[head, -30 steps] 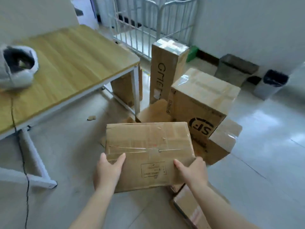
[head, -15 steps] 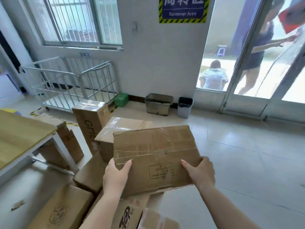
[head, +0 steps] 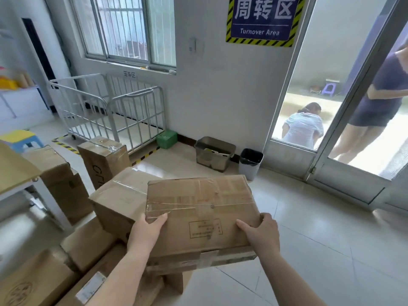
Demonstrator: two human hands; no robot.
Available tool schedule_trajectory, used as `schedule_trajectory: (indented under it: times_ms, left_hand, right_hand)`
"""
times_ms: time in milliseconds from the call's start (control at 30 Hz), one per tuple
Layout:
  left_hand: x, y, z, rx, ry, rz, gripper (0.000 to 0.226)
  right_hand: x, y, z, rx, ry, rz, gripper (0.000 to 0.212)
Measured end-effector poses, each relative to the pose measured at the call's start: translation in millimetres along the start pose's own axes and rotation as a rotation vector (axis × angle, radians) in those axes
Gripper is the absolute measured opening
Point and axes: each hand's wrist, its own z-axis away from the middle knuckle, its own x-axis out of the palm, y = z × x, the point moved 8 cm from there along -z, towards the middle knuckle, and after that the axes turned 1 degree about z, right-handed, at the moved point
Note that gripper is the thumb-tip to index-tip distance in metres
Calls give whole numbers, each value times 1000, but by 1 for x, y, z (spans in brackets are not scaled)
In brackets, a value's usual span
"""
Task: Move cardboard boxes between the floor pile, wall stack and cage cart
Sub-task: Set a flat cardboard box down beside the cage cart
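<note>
I hold a flat taped cardboard box (head: 203,213) in front of me, above the floor pile. My left hand (head: 146,233) grips its left side and my right hand (head: 262,234) grips its right side. Below and to the left lies the floor pile: a large taped box (head: 119,195), a tall upright box (head: 103,160) and several more cartons (head: 33,281). The white cage cart (head: 110,109) stands open-topped under the window at the back left, with nothing visible inside.
A wooden table corner (head: 15,171) is at the left with a box (head: 61,180) beside it. By the wall sit a green box (head: 167,139), a grey bin (head: 214,152) and a small waste bin (head: 250,163). Two persons stand beyond the glass door (head: 353,129). Bare tiled floor stretches to the right.
The box came up off the pile with both hands on it, and my view swung up and right from the table toward the wall, cart and door.
</note>
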Motion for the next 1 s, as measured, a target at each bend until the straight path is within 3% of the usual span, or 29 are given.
schedule_trajectory:
  times_ms: [100,267,533,867,1000]
  left_hand:
    - [42,28,-42,10,21,15,59]
    - [121,79,-137,-17,6,76,40]
    - [222,165,-288,-50,47,100,58]
    - [295,235,-472,-185,243,106,72]
    - [300,256,-536,-284,315,129,65]
  right_hand:
    - [-1,-9,-70,8,-4,3,68]
    - [-1,-42,-206,-13,-6,16,63]
    - [9,-103,-416,-46,-66,30,60]
    - [114,-193,-678,-120,-292,57,73]
    - [166,-245,-757,-165,-406,88,74]
